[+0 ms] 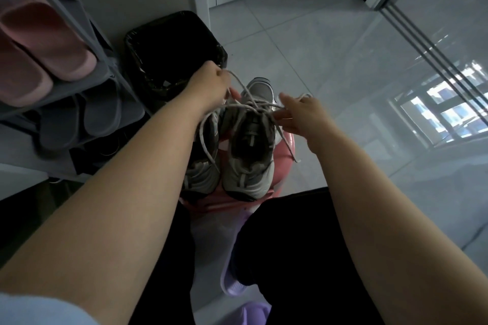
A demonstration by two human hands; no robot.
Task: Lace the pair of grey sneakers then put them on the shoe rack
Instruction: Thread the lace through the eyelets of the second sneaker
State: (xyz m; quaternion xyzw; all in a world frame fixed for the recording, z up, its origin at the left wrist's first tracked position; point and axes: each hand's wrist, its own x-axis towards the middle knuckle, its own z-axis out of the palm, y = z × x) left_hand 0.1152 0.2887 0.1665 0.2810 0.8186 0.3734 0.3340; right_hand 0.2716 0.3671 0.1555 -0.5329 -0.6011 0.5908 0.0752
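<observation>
Both sneakers [248, 155] are sitting side by side on a pink stool [286, 142], heels toward the person and toes pointing away. The one nearer the stool's right edge is being worked on. The other is half hidden under the left forearm.

The left hand [210, 86] is curled tight round one end of the lace [250, 106], out past the stool's far left edge. The right hand [301, 116] pinches the other end over the right edge, and I can't make out exactly which fingers. So both hands are holding lace, not shoe.

What matters, I think, is that the shoe's long axis runs straight away from the person while the two lace ends pull out sideways across it and cross over the tongue. That looks like mid-lacing, probably snugging a crossing.

The rack [103, 60] is off to the left past a black bin [171, 47], so the left hand is nearer for the put-away later.
</observation>
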